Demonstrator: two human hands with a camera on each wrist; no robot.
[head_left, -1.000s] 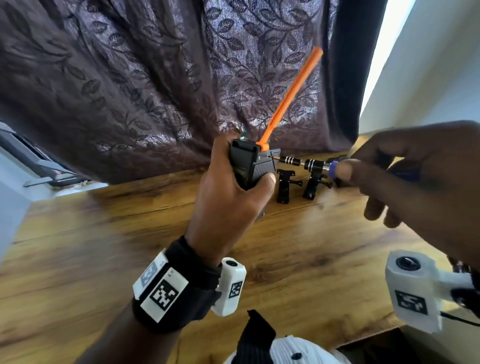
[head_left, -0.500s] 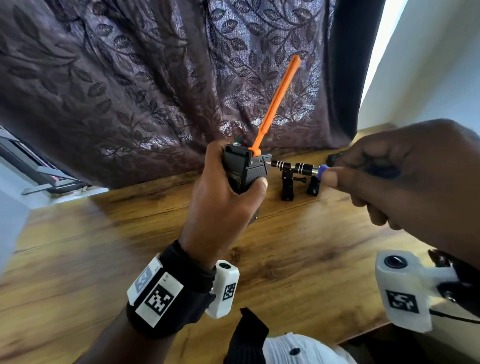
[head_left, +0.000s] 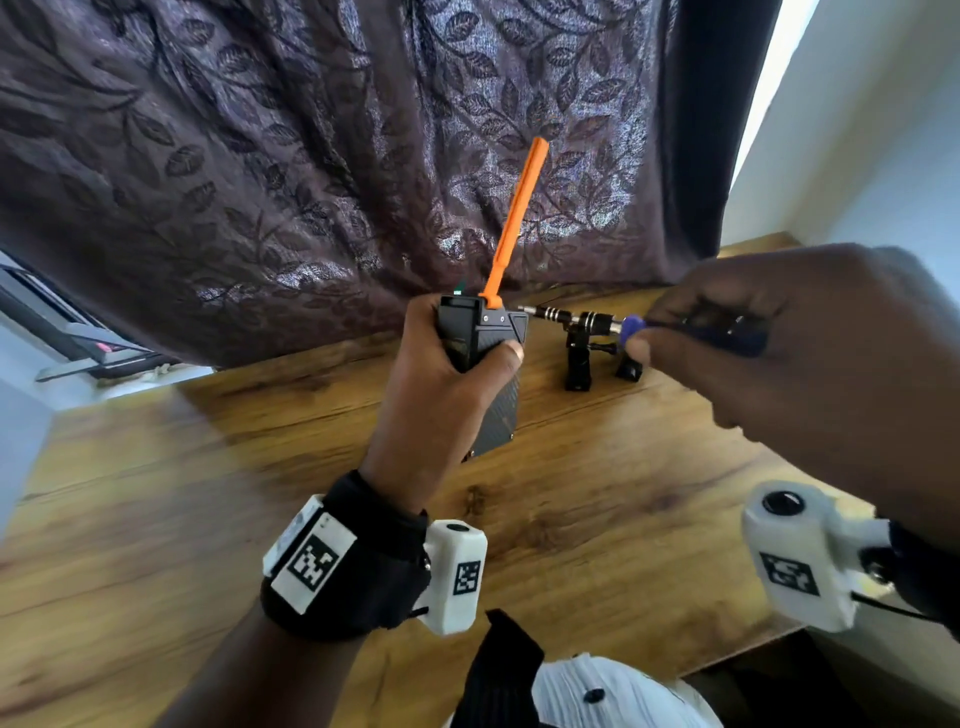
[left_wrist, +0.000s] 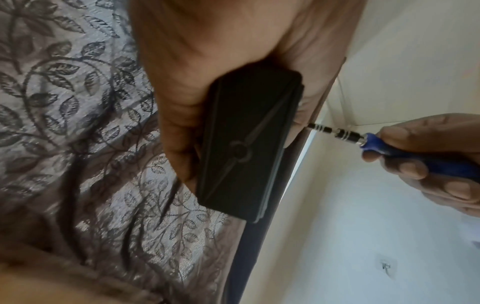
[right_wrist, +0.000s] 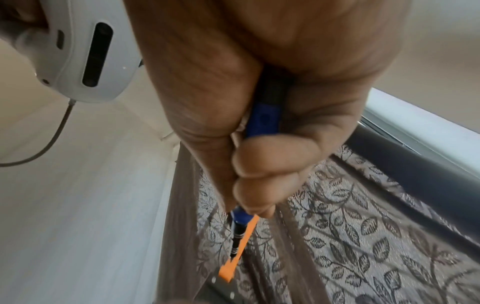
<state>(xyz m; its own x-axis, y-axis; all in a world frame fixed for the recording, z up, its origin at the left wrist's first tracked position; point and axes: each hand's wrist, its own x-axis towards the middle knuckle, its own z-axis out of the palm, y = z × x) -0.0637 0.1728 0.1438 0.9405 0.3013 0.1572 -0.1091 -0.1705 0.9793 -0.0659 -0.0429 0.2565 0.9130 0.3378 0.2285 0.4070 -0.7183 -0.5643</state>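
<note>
My left hand (head_left: 447, 384) grips a black box-shaped device (head_left: 480, 343) upright above the wooden table; an orange rod (head_left: 517, 218) sticks up from its top. From the left wrist the device's black underside (left_wrist: 246, 144) fills the palm. My right hand (head_left: 779, 332) holds a blue-handled screwdriver (left_wrist: 405, 152), fingers curled round the handle. Its black and silver shaft (head_left: 571, 317) points left, and the tip meets the device's upper right edge. In the right wrist view the screwdriver handle (right_wrist: 265, 117) runs down toward the orange rod (right_wrist: 241, 251).
Two small black mount pieces (head_left: 579, 364) stand on the wooden table (head_left: 208, 493) behind the screwdriver. A dark leaf-patterned curtain (head_left: 260, 156) hangs along the table's far edge. A white wall (head_left: 883, 156) is at the right.
Both hands with the device and screwdriver have drifted slightly left in the view. The screwdriver tip stays at the device's upper right edge.
</note>
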